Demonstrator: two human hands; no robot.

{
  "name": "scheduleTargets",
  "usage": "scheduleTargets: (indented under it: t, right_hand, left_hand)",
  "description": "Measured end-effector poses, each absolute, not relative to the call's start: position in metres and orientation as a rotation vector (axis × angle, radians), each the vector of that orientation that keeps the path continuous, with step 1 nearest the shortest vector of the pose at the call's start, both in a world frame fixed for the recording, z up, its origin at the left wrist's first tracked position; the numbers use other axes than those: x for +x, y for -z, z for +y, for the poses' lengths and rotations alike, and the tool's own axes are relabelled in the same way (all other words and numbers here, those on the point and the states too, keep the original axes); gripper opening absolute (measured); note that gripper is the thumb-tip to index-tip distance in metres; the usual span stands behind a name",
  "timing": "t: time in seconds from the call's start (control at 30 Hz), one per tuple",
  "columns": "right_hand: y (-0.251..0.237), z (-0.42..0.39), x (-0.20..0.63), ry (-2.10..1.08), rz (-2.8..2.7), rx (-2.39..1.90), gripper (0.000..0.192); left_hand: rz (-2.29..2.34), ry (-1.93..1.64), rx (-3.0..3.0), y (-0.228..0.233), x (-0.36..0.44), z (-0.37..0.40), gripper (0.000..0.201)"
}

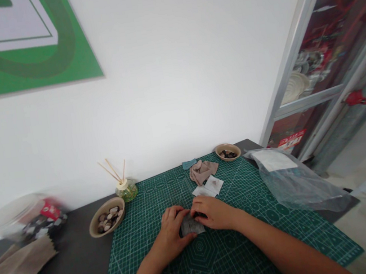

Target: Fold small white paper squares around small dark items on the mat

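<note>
A small grey piece of fabric (191, 226) lies on the green cutting mat (252, 245), and both my hands are on it. My left hand (171, 232) grips its left side with curled fingers. From the right, my right hand (213, 213) pinches its upper edge. Just beyond my hands lie two small white packets (209, 187) and a crumpled beige cloth (202, 170).
A bowl of buttons (107, 216) and a reed diffuser (125, 190) stand at the mat's left. A smaller bowl (228, 152) sits at the back. A clear plastic bag (289, 178) lies right. Folded fabric (16, 268) and a plastic jar (26, 219) are far left.
</note>
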State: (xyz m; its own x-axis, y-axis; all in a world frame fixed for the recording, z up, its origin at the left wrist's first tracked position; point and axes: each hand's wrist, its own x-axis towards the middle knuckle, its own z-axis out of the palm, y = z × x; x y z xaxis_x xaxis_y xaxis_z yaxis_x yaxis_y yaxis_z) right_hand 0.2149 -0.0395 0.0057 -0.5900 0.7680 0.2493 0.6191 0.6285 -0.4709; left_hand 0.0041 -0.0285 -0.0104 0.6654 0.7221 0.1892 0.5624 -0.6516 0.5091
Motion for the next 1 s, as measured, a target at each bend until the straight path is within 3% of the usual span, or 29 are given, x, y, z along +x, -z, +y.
scheduleTargets:
  t: [1.0]
  right_hand:
    - [-0.0020, -0.0378, 0.2153, -0.424, -2.391, -1.157, 0.012]
  left_hand:
    - [1.003, -0.511, 2.473, 0.0091, 0.0045, -0.0281, 0.053]
